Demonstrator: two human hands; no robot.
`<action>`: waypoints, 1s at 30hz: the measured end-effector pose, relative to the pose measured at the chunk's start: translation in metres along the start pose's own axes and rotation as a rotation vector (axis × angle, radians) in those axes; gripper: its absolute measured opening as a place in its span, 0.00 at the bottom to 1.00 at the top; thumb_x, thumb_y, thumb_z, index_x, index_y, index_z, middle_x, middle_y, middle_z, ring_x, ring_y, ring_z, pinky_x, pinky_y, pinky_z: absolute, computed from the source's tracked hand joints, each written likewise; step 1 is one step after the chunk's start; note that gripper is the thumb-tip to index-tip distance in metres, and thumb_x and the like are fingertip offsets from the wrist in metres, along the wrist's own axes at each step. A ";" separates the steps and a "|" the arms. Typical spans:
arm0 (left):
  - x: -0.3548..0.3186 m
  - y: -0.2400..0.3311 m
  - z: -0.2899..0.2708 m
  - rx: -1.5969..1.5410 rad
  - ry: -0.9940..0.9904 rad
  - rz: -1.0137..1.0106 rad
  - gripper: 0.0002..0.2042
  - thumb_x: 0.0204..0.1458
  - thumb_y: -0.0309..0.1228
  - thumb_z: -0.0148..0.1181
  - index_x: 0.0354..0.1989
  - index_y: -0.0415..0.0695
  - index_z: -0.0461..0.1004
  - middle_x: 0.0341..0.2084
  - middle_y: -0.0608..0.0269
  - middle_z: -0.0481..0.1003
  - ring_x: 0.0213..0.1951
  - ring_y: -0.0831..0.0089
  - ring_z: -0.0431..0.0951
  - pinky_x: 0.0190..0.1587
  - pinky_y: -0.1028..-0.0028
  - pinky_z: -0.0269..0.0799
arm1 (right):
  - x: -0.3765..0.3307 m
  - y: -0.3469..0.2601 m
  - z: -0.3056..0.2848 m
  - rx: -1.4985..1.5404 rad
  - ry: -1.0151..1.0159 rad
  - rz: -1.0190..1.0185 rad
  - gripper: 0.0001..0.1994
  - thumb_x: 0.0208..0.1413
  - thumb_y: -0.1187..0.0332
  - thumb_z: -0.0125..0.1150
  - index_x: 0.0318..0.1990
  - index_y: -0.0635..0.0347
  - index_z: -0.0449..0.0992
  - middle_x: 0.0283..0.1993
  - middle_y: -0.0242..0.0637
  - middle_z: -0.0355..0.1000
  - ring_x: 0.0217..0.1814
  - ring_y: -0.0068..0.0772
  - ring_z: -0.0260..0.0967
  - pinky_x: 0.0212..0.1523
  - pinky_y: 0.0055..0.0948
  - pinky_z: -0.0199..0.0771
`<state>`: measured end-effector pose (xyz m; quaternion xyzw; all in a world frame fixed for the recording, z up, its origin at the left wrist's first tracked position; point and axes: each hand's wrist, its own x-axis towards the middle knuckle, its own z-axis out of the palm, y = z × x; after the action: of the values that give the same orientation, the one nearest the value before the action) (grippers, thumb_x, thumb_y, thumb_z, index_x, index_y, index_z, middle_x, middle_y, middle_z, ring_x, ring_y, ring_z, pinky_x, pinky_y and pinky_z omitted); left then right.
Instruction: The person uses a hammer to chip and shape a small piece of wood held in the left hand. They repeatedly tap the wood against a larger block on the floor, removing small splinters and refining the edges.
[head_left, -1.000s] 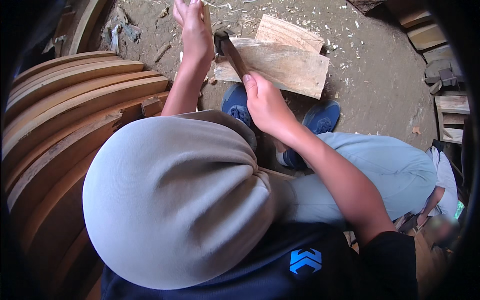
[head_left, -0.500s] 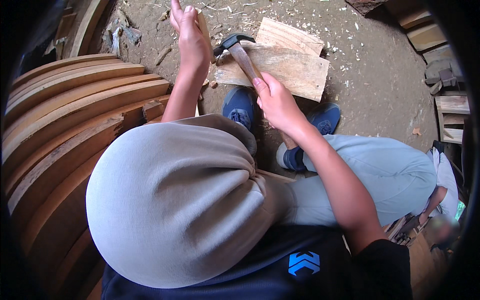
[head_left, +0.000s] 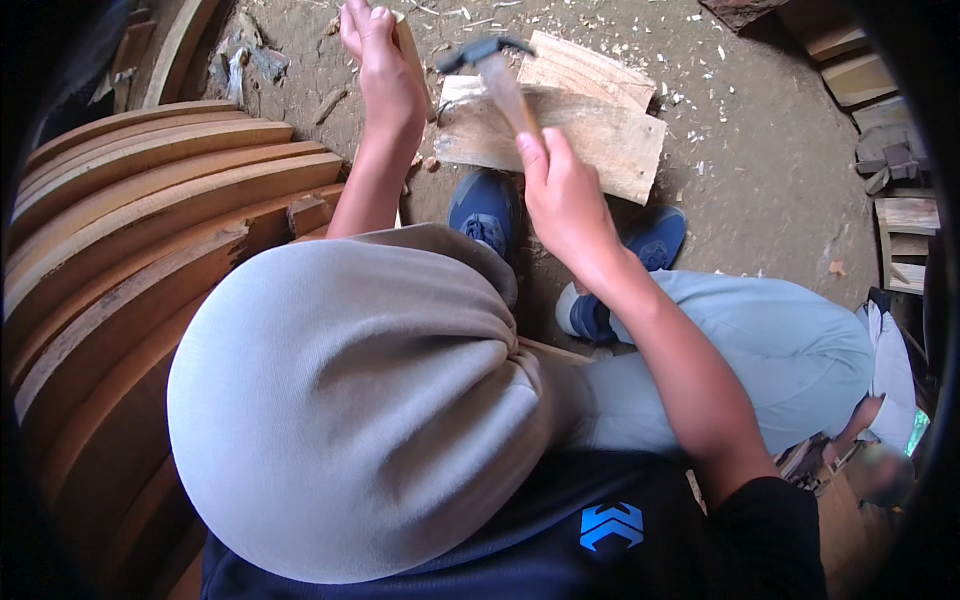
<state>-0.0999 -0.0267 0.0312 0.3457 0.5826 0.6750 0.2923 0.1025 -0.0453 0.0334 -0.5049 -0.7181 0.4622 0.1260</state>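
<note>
My right hand (head_left: 565, 200) is wrapped round the wooden handle of a claw hammer (head_left: 512, 98). The handle is smeared by motion, and the dark head hangs above the ground just beyond the near board. At the top edge my left hand (head_left: 388, 85) is closed on a narrow piece of pale wood (head_left: 411, 62), held upright along the palm; some fingers are hidden behind it. The hammer head is right of that piece, with a gap between them. Beneath the hammer lies a weathered board (head_left: 560, 135), overlapping a second, lighter board (head_left: 585, 68).
Curved wooden planks (head_left: 170, 190) are stacked along my left side. My blue shoes (head_left: 482, 215) stand close to the boards. Wood chips are scattered over the dirt floor (head_left: 760, 170). More wood pieces (head_left: 905, 212) line the right edge, with another person (head_left: 890, 400) at the lower right.
The hammer has swung up and slightly right, away from the wood in my left hand, and my right wrist has turned with it. My left hand has stayed nearly still.
</note>
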 end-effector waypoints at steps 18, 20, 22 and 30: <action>0.005 -0.021 -0.002 0.187 0.078 0.152 0.22 0.70 0.39 0.36 0.66 0.38 0.58 0.65 0.51 0.57 0.72 0.61 0.47 0.73 0.66 0.39 | -0.014 -0.009 0.005 -0.131 -0.122 0.122 0.16 0.72 0.57 0.45 0.47 0.64 0.64 0.29 0.67 0.75 0.37 0.74 0.75 0.38 0.67 0.74; 0.012 -0.027 0.001 0.254 0.085 0.240 0.21 0.70 0.39 0.37 0.64 0.38 0.62 0.62 0.50 0.61 0.70 0.61 0.49 0.72 0.66 0.41 | -0.012 -0.013 0.007 -0.128 -0.056 0.068 0.15 0.72 0.57 0.45 0.47 0.63 0.64 0.29 0.67 0.75 0.37 0.74 0.75 0.39 0.66 0.75; 0.010 -0.036 0.001 0.334 0.101 0.326 0.21 0.71 0.39 0.37 0.61 0.37 0.66 0.59 0.50 0.65 0.69 0.60 0.52 0.71 0.65 0.43 | -0.014 -0.017 0.008 -0.136 -0.096 0.100 0.16 0.72 0.57 0.45 0.48 0.64 0.65 0.29 0.67 0.75 0.37 0.75 0.75 0.40 0.65 0.75; -0.004 -0.014 -0.002 -0.117 0.216 -0.002 0.23 0.69 0.46 0.28 0.36 0.47 0.70 0.35 0.59 0.72 0.39 0.66 0.72 0.48 0.62 0.68 | -0.010 -0.019 -0.008 0.019 -0.041 0.102 0.18 0.72 0.54 0.47 0.47 0.64 0.67 0.27 0.62 0.75 0.34 0.70 0.76 0.36 0.62 0.73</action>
<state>-0.0991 -0.0288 0.0170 0.2529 0.5706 0.7408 0.2482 0.1011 -0.0506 0.0557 -0.5300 -0.6896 0.4849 0.0922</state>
